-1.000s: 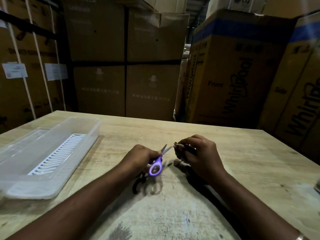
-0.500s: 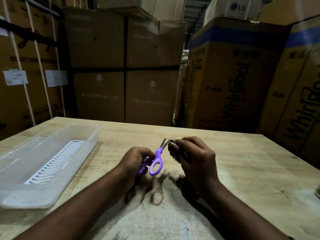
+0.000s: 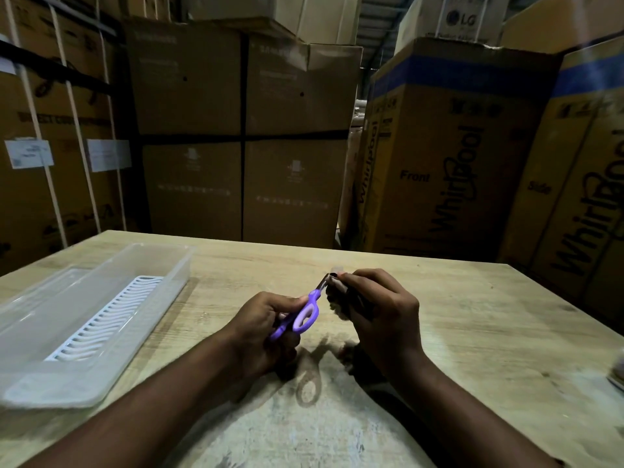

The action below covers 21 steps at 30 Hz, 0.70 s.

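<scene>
My left hand (image 3: 261,327) grips a small pair of purple-handled scissors (image 3: 305,315) above the middle of the wooden table (image 3: 472,315). The blades point up and to the right, and their tips meet a small dark object (image 3: 336,288) that my right hand (image 3: 381,315) holds with curled fingers. What that dark object is I cannot tell; most of it is hidden in the fist. Both hands hover a little above the tabletop and cast shadows on it.
A clear plastic tray (image 3: 40,383) with a white slotted insert (image 3: 108,319) lies on the table's left side. Tall cardboard appliance boxes (image 3: 439,146) stand close behind the table's far edge and to the right. Something small shows at the right edge (image 3: 616,369).
Both hands have risen off the table. The scissors have tilted more upright and their blades have closed in on the dark object held in my right hand.
</scene>
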Each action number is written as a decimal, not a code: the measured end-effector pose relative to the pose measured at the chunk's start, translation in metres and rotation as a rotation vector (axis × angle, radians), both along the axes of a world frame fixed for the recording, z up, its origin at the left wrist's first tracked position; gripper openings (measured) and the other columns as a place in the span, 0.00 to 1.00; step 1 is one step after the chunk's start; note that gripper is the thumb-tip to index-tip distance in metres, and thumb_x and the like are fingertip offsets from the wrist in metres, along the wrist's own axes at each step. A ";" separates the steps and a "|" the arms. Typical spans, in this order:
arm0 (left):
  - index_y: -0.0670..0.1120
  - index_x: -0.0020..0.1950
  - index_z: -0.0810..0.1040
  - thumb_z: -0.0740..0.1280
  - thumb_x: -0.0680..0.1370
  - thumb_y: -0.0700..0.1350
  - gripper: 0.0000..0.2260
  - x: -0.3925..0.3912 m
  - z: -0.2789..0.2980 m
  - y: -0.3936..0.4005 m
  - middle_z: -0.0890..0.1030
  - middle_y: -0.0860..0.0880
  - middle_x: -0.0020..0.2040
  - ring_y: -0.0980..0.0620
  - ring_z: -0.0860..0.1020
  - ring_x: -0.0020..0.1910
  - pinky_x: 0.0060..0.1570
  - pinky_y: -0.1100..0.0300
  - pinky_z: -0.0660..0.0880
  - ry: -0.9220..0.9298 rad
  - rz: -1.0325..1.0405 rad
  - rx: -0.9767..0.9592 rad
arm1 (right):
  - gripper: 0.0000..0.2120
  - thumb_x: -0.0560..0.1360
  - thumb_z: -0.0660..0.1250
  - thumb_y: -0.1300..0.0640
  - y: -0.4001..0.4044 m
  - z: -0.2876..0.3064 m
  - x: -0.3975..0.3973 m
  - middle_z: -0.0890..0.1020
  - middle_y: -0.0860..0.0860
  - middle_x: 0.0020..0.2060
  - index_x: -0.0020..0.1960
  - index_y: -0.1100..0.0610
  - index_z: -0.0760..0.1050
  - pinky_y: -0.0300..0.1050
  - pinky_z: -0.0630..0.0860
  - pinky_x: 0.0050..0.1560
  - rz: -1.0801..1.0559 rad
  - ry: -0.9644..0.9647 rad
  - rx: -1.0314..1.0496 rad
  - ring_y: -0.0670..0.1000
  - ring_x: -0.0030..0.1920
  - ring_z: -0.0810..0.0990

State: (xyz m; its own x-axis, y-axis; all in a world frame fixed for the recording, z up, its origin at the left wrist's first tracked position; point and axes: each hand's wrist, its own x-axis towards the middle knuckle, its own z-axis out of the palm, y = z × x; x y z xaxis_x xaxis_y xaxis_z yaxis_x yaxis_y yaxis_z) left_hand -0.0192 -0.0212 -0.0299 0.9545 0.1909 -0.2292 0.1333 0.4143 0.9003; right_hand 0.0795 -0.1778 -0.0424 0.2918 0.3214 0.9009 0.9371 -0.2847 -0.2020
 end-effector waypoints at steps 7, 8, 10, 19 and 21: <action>0.42 0.35 0.75 0.64 0.78 0.44 0.13 0.003 -0.004 0.000 0.61 0.48 0.29 0.54 0.55 0.22 0.22 0.62 0.52 -0.006 -0.011 0.019 | 0.12 0.69 0.77 0.62 -0.001 0.000 0.003 0.83 0.53 0.44 0.53 0.60 0.84 0.35 0.77 0.42 0.004 -0.007 0.011 0.43 0.43 0.79; 0.42 0.34 0.76 0.66 0.77 0.45 0.12 0.004 -0.004 0.000 0.62 0.49 0.28 0.55 0.56 0.21 0.20 0.63 0.53 -0.010 -0.003 0.028 | 0.12 0.69 0.77 0.62 -0.001 -0.001 0.002 0.83 0.54 0.44 0.53 0.60 0.84 0.35 0.77 0.42 0.023 -0.014 0.014 0.44 0.44 0.80; 0.42 0.33 0.76 0.71 0.72 0.48 0.12 0.005 -0.004 -0.001 0.62 0.50 0.27 0.55 0.56 0.20 0.18 0.64 0.55 -0.020 0.013 0.084 | 0.12 0.69 0.77 0.65 0.000 -0.001 -0.001 0.83 0.53 0.45 0.51 0.59 0.84 0.36 0.78 0.42 0.099 -0.026 -0.009 0.45 0.44 0.81; 0.41 0.32 0.82 0.71 0.66 0.50 0.11 -0.006 0.003 0.000 0.63 0.49 0.31 0.53 0.55 0.26 0.28 0.59 0.52 -0.016 -0.026 0.142 | 0.15 0.66 0.78 0.67 -0.006 0.003 0.005 0.84 0.55 0.47 0.53 0.61 0.83 0.34 0.78 0.48 0.097 -0.055 -0.007 0.42 0.48 0.79; 0.41 0.35 0.83 0.72 0.65 0.48 0.10 -0.007 0.005 0.000 0.63 0.49 0.31 0.52 0.54 0.26 0.27 0.59 0.52 -0.014 -0.030 0.129 | 0.15 0.66 0.77 0.69 -0.004 0.002 0.000 0.84 0.56 0.48 0.53 0.62 0.83 0.33 0.78 0.48 0.142 -0.085 -0.031 0.42 0.50 0.79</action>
State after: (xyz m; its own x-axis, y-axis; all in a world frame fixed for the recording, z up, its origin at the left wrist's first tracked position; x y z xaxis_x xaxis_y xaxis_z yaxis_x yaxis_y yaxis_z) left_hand -0.0258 -0.0212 -0.0253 0.9631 0.1890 -0.1914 0.1312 0.2910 0.9477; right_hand 0.0794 -0.1814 -0.0404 0.1643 0.3816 0.9096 0.9817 -0.1533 -0.1131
